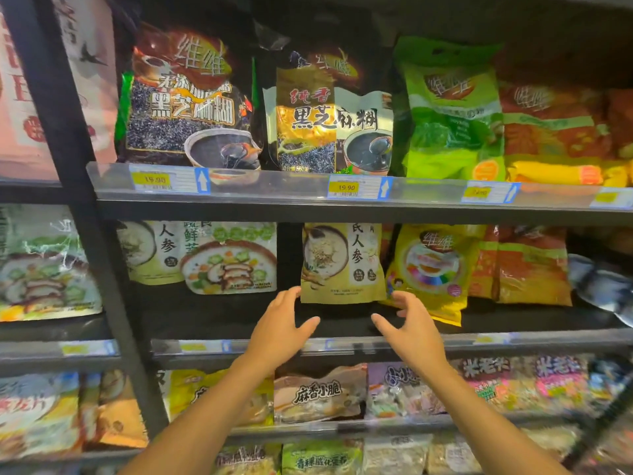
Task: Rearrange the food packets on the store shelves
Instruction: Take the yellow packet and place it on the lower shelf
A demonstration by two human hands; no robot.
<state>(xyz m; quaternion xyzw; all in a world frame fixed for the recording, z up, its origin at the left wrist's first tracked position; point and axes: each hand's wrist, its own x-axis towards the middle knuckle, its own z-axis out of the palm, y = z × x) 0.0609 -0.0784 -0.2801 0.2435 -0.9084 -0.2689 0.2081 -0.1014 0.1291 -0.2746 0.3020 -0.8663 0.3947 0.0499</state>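
Where legible, packet [342,265] label: "人参".

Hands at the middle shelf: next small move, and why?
Probably close both hands on the lower corners of the beige ginseng packet. The left hand and right hand are open, flanking its bottom edge, neither gripping it yet.

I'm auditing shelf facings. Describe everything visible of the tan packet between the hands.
The tan ginseng packet is a glossy pouch printed with a bowl picture and characters. It stands upright on the middle shelf, a gap at its left, a yellow packet at its right. The left hand and right hand flank its bottom corners; contact unclear.
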